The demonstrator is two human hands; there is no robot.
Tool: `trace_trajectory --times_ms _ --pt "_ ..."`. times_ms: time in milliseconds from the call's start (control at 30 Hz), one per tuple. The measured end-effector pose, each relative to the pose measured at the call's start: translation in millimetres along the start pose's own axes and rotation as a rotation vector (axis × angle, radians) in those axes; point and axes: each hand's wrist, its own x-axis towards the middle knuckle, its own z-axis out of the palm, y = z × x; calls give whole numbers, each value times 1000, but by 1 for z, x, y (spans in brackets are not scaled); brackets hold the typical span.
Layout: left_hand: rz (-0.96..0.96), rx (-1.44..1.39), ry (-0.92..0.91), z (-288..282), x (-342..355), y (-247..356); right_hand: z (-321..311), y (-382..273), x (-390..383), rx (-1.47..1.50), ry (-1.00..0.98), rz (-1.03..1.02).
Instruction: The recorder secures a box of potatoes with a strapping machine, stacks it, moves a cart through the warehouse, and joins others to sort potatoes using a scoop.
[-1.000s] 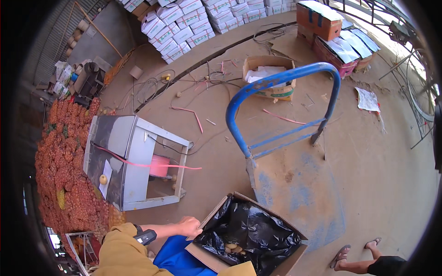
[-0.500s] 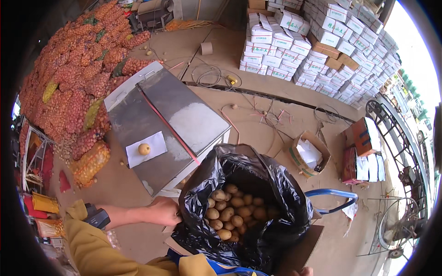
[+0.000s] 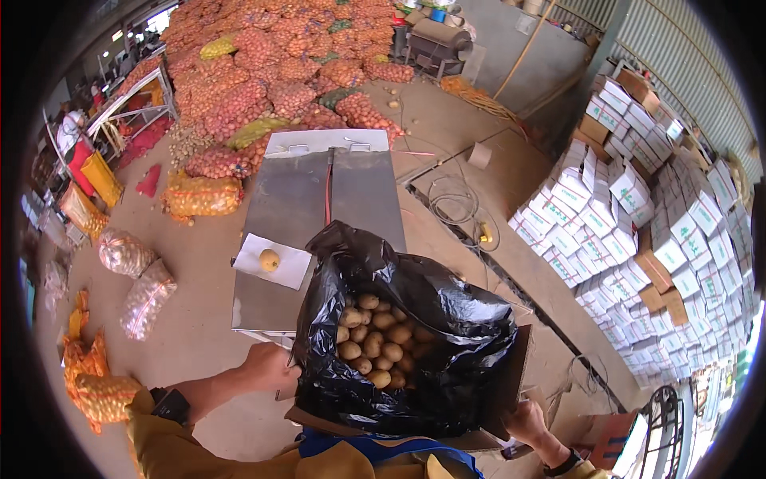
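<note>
Left hand and right hand clasp the box edges at lower centre; bare table lies just above.

Potatoes sit in the bag lining the carton, the left hand on its left side and the right hand at its right. Just beyond it stands the desk, one potato on a paper sheet at its left edge. Netted sacks pile up behind, stacked boxes to the right.

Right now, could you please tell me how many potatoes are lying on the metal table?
1: a single potato sits on a white sheet on the metal table, left of the black-lined box.
</note>
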Motion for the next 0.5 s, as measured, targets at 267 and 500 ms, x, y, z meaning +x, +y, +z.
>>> trace_trajectory --times_ms 267,500 --pt "-584 -172 45 29 33 111 -98 19 236 -285 -239 -602" --pt "-740 -252 153 21 109 140 -155 -44 380 -400 -417 -743"
